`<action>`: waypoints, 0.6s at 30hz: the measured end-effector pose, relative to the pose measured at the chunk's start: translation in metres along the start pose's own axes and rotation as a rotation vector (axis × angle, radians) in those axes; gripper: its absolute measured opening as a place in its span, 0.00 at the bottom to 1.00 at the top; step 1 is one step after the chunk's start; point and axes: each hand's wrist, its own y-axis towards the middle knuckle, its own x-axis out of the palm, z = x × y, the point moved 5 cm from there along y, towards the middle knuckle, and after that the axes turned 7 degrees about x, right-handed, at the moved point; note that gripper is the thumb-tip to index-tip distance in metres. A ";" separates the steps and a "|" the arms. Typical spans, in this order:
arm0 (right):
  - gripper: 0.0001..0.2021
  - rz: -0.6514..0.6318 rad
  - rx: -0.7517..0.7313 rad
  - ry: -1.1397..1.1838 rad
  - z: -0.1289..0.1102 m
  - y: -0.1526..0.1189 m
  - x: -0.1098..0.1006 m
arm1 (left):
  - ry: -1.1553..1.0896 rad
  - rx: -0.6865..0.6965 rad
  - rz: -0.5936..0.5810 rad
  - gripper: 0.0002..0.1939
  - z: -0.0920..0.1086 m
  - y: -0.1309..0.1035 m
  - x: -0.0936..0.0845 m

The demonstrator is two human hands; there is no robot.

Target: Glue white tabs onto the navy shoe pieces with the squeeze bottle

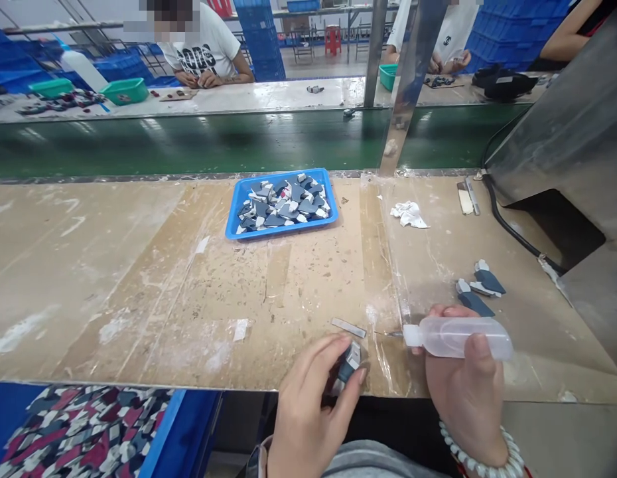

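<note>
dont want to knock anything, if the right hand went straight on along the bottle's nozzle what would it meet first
Probably the flat grey strip, lying just ahead of the nozzle on the bottle in the right hand. The nozzle's height is unclear, so it might pass above.

- A small two-tone part (352, 358), dark blue-grey with a pale, whitish end, sits pinched between the thumb and fingers of the left hand (311, 398). Its pale end faces up; the fingers hide some of its body, so its full outline cannot be told.
- A translucent, whitish plastic bottle (465, 337) lies on its side, nearly level, across the right hand (462, 385), with the thumb over its body. Its white cap (412, 335) is on, and a thin needle-like nozzle (392, 334) points left, near the part.
</note>
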 end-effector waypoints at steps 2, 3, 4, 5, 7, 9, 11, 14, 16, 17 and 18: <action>0.16 -0.009 0.000 0.011 0.001 0.001 -0.001 | -0.076 -0.022 -0.037 0.13 0.001 0.003 0.001; 0.15 -0.015 0.005 0.016 0.001 0.001 -0.001 | -0.119 -0.026 -0.052 0.13 0.002 0.004 0.002; 0.14 -0.019 0.009 0.019 0.001 0.002 -0.002 | -0.159 -0.023 -0.067 0.14 0.002 0.005 0.003; 0.14 -0.022 0.012 0.020 0.001 0.002 -0.002 | -0.194 -0.021 -0.083 0.15 0.003 0.006 0.004; 0.14 -0.037 0.017 0.011 0.000 0.001 -0.002 | -0.241 -0.009 -0.104 0.17 0.005 0.005 0.005; 0.14 -0.056 0.022 -0.007 0.000 0.000 -0.001 | -0.263 0.007 -0.107 0.19 0.006 0.005 0.005; 0.14 -0.061 0.018 -0.024 -0.001 -0.001 -0.001 | -0.277 -0.002 -0.107 0.19 0.005 0.004 0.005; 0.13 -0.046 0.013 -0.041 -0.001 0.000 -0.001 | -0.301 -0.035 -0.130 0.19 0.001 0.004 0.004; 0.13 -0.047 0.022 -0.037 -0.001 0.001 -0.001 | -0.303 -0.037 -0.141 0.18 -0.002 0.005 0.004; 0.13 -0.049 0.026 -0.032 -0.001 0.001 -0.001 | -0.293 -0.036 -0.148 0.17 -0.002 0.005 0.004; 0.13 -0.052 0.028 -0.027 -0.001 0.001 -0.001 | -0.277 -0.039 -0.155 0.16 -0.003 0.006 0.004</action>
